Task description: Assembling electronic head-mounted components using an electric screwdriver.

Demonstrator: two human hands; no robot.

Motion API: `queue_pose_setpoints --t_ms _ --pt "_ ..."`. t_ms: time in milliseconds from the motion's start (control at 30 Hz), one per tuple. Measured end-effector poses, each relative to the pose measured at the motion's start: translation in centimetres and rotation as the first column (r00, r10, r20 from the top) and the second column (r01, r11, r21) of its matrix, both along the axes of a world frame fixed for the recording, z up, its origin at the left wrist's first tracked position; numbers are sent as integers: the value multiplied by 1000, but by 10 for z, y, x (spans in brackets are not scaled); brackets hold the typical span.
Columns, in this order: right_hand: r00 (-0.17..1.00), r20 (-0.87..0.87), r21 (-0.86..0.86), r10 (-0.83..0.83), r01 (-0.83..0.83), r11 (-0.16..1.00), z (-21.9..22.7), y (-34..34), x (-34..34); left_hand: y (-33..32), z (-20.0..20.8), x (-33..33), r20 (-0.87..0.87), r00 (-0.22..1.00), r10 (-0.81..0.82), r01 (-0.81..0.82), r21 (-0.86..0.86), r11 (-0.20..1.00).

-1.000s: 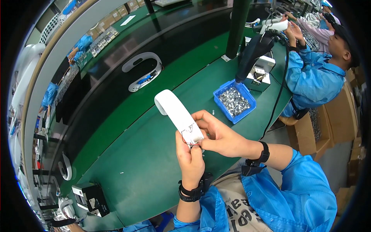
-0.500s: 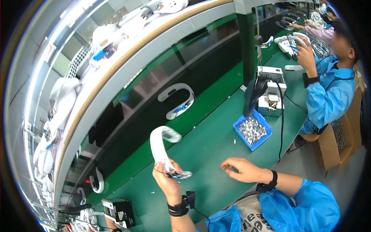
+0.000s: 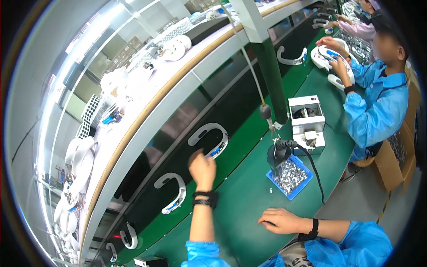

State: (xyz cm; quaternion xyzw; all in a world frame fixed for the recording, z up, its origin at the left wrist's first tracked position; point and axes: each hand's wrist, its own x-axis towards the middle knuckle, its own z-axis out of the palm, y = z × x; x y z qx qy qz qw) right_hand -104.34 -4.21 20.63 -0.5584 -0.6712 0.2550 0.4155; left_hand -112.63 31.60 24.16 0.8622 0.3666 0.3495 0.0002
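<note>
My left hand (image 3: 203, 171) reaches over the dark belt along the back of the table. Its fingers are smeared by motion, next to the lower end of a white C-shaped shell (image 3: 221, 133) with a blue part inside; whether they touch it I cannot tell. To the left, a second white C-shaped shell (image 3: 181, 189) lies on the belt, also showing a blue part. My right hand (image 3: 282, 221) hovers or rests at the green table's near side, loosely bent, with thumb and fingers apart and nothing visible in it. A black corded tool (image 3: 278, 155) hangs over the blue tray.
The blue tray (image 3: 291, 196) holds many small metal parts. Behind it stands a white machine (image 3: 307, 122) with a black cable. More white shells (image 3: 130, 236) lie along the belt. A co-worker in blue (image 3: 378, 107) handles white shells at right. A post (image 3: 271, 75) and loaded shelf rise behind.
My left hand has let go of the white shell, which now lies on the belt, and has moved up beside another shell. My right hand stays near the table edge. The view has shifted.
</note>
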Motion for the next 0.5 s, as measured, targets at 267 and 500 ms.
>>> queue_pose_setpoints --t_ms 267,500 --pt "996 -95 21 0 2 1000 -2 0 -6 31 -66 111 -281 950 135 -163 -79 983" --pt "987 -162 -56 -7 -3 998 -4 -7 1 53 -24 11 216 963 -160 253 -533 807"
